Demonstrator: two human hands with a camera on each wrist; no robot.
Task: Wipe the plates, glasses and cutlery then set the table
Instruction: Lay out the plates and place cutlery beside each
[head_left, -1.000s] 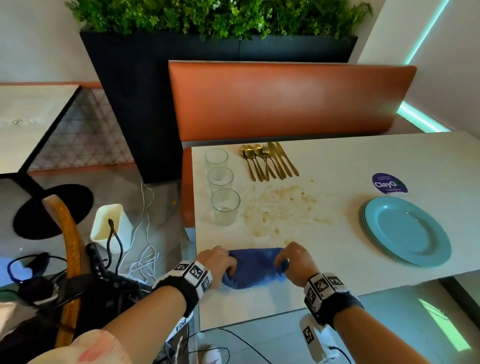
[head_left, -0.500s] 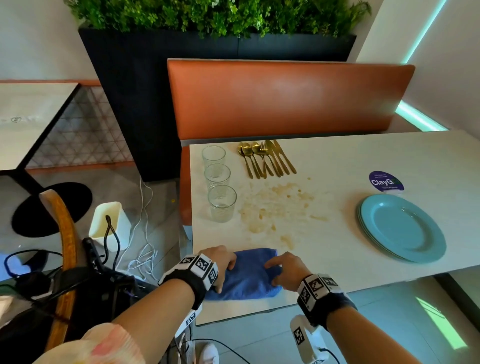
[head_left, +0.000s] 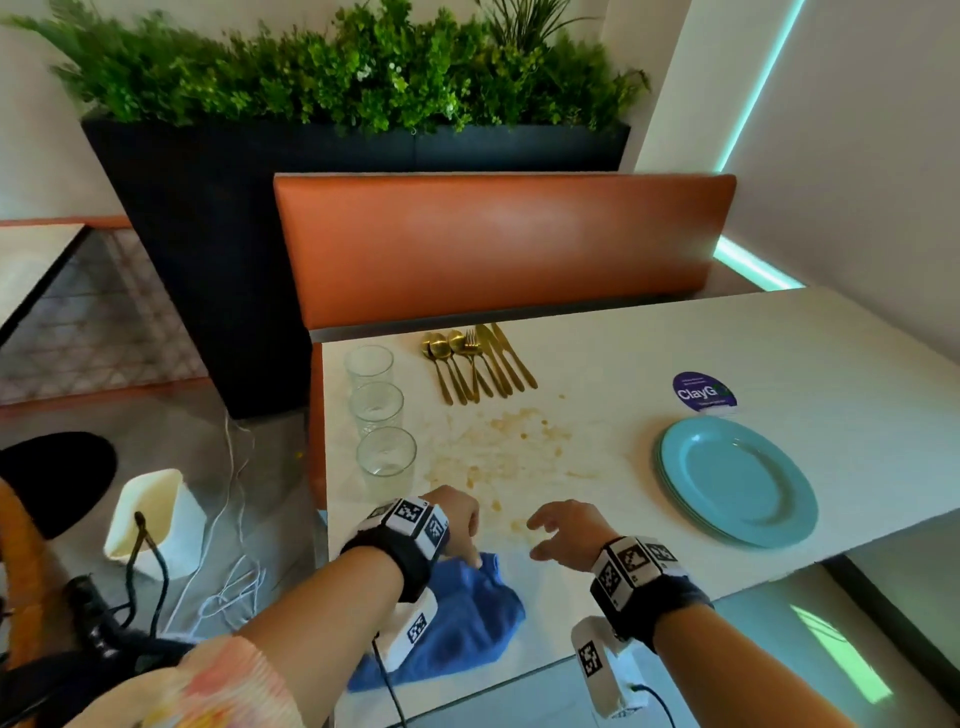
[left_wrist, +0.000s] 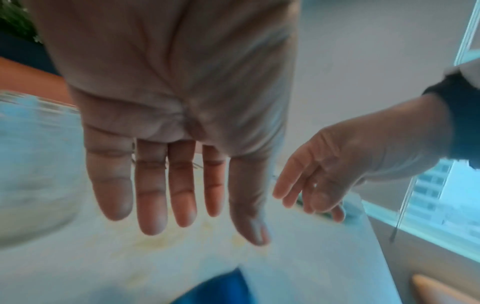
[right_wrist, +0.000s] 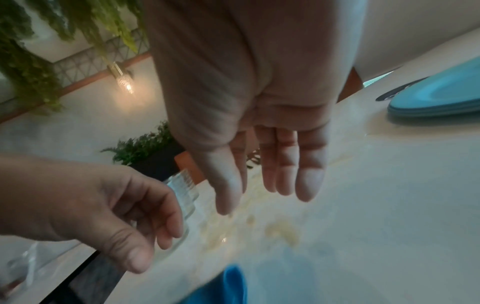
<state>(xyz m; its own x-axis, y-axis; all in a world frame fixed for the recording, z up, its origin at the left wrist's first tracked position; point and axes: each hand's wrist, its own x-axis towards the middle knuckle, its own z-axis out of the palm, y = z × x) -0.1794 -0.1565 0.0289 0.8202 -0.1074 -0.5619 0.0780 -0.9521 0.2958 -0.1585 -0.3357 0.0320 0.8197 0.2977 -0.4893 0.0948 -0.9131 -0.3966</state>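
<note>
A blue cloth (head_left: 462, 629) lies crumpled at the table's near edge, partly under my left wrist. Both hands hover just past it and hold nothing. My left hand (head_left: 457, 519) has its fingers spread and relaxed (left_wrist: 166, 189), close to the nearest glass (head_left: 387, 457). My right hand (head_left: 563, 530) is also empty, fingers straight (right_wrist: 283, 168). Three clear glasses stand in a row at the left edge, the middle one (head_left: 376, 408) and the far one (head_left: 369, 364). Gold cutlery (head_left: 475, 364) lies behind them. Stacked teal plates (head_left: 737, 480) sit at the right.
Brownish food stains (head_left: 509, 452) smear the white table (head_left: 675, 343) between glasses and plates. A purple round sticker (head_left: 704, 392) lies behind the plates. An orange bench back (head_left: 498, 244) and dark planter (head_left: 208, 208) stand beyond. Cables and a white bin (head_left: 156, 519) are on the floor at the left.
Both hands have let go of the blue cloth and lifted forward off it. The cloth has slid toward the near table edge.
</note>
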